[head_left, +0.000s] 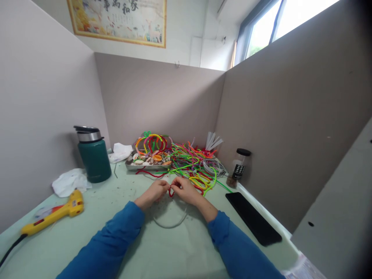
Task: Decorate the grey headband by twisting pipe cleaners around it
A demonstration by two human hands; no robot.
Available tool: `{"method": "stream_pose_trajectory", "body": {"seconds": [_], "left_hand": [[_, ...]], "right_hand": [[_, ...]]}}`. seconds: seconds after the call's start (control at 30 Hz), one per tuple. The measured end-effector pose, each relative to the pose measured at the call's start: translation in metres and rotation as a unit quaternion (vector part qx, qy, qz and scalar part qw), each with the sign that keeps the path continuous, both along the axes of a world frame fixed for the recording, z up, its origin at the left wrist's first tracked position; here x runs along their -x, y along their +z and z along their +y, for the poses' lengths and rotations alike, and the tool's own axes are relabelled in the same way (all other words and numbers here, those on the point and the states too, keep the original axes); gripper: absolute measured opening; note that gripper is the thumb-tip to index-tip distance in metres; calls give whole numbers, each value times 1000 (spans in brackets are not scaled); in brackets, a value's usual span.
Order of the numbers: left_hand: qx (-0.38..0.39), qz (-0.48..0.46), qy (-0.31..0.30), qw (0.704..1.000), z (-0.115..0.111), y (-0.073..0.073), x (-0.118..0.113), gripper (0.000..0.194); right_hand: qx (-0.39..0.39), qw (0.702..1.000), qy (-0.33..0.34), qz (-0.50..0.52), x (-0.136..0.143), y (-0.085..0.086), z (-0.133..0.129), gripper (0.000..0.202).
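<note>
My left hand [156, 191] and my right hand [185, 190] meet above the middle of the table, fingertips pinched close together. Between them they hold a red pipe cleaner [171, 193], bent into a small loop that hangs below the fingertips. Just under the hands, a thin grey ring [170, 227] lies on the pale green table; its upper part is hidden by the hands. Behind them is a pile of coloured pipe cleaners [188, 157], with yellow and red ones [200, 181] close to my right hand.
A metal tray [148, 167] of shells stands at the back, near grey wire coils [213, 167]. At left are a green bottle [94, 161], tissues [71, 183] and a yellow glue gun [55, 215]; at right, a jar [238, 167] and a black phone [252, 217]. Partitions surround the table.
</note>
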State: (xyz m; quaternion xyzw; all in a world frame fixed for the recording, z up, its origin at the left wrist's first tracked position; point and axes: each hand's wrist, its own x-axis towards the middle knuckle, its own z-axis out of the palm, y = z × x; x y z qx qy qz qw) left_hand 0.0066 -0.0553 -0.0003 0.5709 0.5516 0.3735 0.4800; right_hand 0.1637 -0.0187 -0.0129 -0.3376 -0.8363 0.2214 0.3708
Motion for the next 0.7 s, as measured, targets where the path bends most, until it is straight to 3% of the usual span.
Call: {"method": "stream_pose_trajectory", "body": {"seconds": [0.27,0.5,0.7], "left_hand": [[18,-48,-6,999,-5,12,-3,18],[5,-41,-10,999,-4,8,-1,32],[-3,-48,-13,999,-2,4,0,37]], "right_hand": [[-38,999,-6,3,-2,3,0,9],[-99,995,-8,-16,-3,7,-5,9],[-101,995,15,-16,-3,8,-5,12]]}}
